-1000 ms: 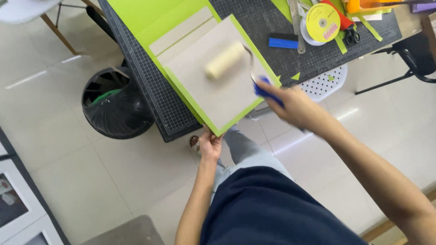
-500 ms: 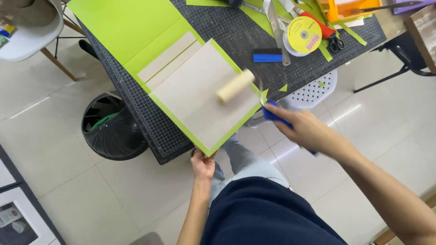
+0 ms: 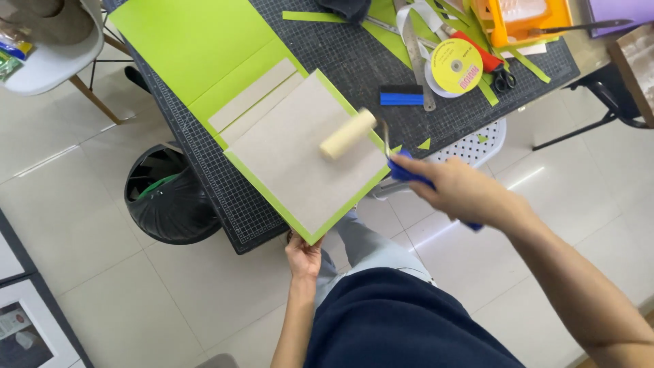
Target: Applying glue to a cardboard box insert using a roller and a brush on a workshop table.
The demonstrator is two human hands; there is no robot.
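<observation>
Greyboard panel [image 3: 303,160] already lies flat on the lime-green paper [image 3: 197,48] at the surface's near edge, its corner steadied by the left hand [image 3: 304,255], while the right hand [image 3: 463,194], fingers closed round the blue handle, rests the cream roller [image 3: 347,134] on the panel's right part, so pressing looks under way, not finished.

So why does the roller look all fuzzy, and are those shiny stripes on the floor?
Head view: the cream roller is smeared by motion blur, while the grey board under it stays sharp; the right hand is slightly soft; pale streaks of glare lie on the floor tiles.
</observation>
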